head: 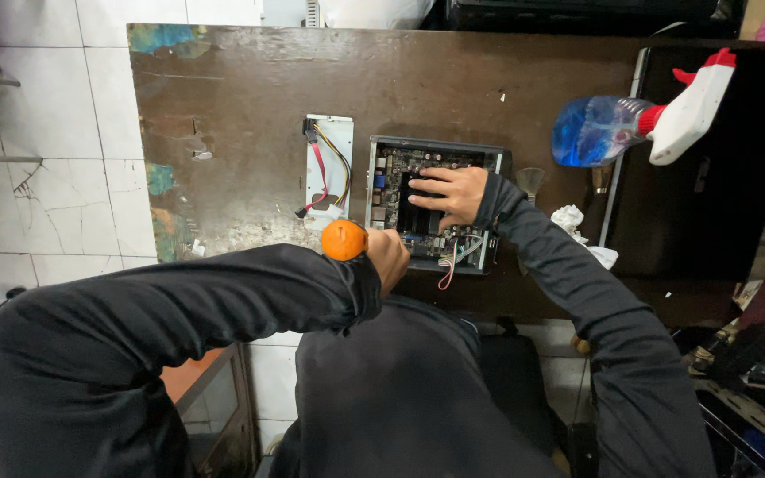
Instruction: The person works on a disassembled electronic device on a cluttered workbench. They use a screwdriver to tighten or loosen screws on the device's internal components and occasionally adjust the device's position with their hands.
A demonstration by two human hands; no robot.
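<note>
An open metal computer case (pixel 433 204) is lying on a worn brown table (pixel 250 97), close to the table's near edge, its circuit board exposed. The right hand (pixel 450 191) is resting flat inside the case, fingers spread and pressing on the dark block at the board's middle. The left hand (pixel 389 257) is sitting at the case's near left corner, closed around a tool with an orange round handle (pixel 344 240); the tool's tip is hidden from view. Just left of the case, a white panel with red, yellow and black wires (pixel 328 171) is lying flat. Farther left of the case, bare tabletop is running to the chipped edge. Right of the case, a small brush (pixel 530 181), crumpled white tissue (pixel 568 219) and a blue spray bottle (pixel 639 122) are crowding the room.
</note>
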